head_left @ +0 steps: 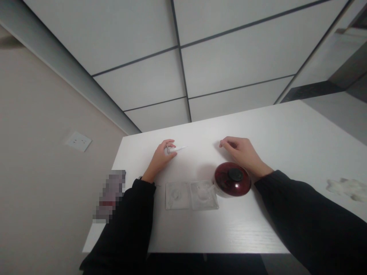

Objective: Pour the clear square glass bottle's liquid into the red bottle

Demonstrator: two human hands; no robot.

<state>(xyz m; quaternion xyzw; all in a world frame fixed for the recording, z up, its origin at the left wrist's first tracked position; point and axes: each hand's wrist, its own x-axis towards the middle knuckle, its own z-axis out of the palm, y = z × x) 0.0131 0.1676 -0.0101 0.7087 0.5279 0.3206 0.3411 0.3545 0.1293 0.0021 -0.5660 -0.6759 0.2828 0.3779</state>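
A small whitish bottle with a long pointed tip (178, 149) lies on its side in my left hand (163, 156), the tip aimed right. Thumb and fingers close around its body. My right hand (240, 149) rests on the table farther right, fingers curled and pressed together; whatever is in them, if anything, is hidden. Just below that hand stands a round pot with a dark red lid and black knob (233, 178). Left of it, a clear two-part plastic case (177, 195) lies opened flat, with a round hollow in each half.
The white table (226, 229) meets panelled white doors (149, 88) at its far side. A blurred-out item (110, 194) lies by the left edge. At the far right is a pale, crumpled thing (346, 189). A socket (79, 141) is on the left wall.
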